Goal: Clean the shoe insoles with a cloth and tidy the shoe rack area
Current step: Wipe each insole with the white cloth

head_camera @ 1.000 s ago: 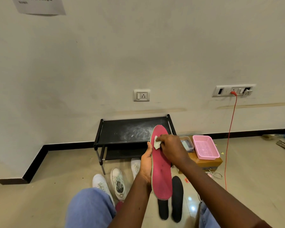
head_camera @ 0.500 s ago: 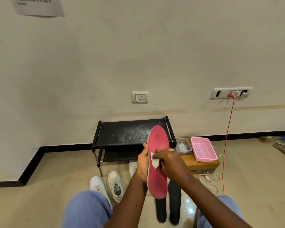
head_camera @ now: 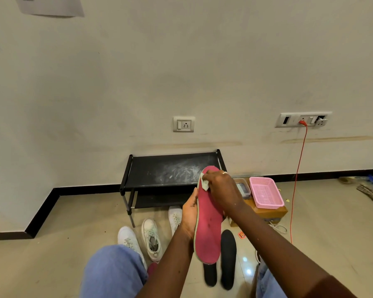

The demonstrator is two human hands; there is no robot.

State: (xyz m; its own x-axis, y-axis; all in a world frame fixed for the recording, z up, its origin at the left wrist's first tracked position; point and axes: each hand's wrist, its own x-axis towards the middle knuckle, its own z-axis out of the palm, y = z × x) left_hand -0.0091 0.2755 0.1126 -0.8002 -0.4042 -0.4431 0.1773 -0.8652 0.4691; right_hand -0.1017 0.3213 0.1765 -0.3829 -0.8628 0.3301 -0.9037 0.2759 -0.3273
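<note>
My left hand (head_camera: 189,214) grips a pink insole (head_camera: 209,231) by its left edge and holds it upright in front of me. My right hand (head_camera: 221,188) pinches a small pale cloth (head_camera: 204,183) and presses it on the insole near its top end. Two black insoles (head_camera: 228,259) lie on the floor below, one partly hidden behind the pink one. Behind stands a black two-tier shoe rack (head_camera: 159,173) with white dust smears on its top shelf.
Three white shoes (head_camera: 151,237) sit on the floor before the rack. A pink basket (head_camera: 265,192) and a clear container (head_camera: 242,187) rest on a brown box (head_camera: 271,211) to the right. An orange cable (head_camera: 297,179) hangs from the wall socket. My knees fill the bottom.
My right hand has slid the cloth from the insole's middle back up to its top end. The insole stays upright in my left hand.
</note>
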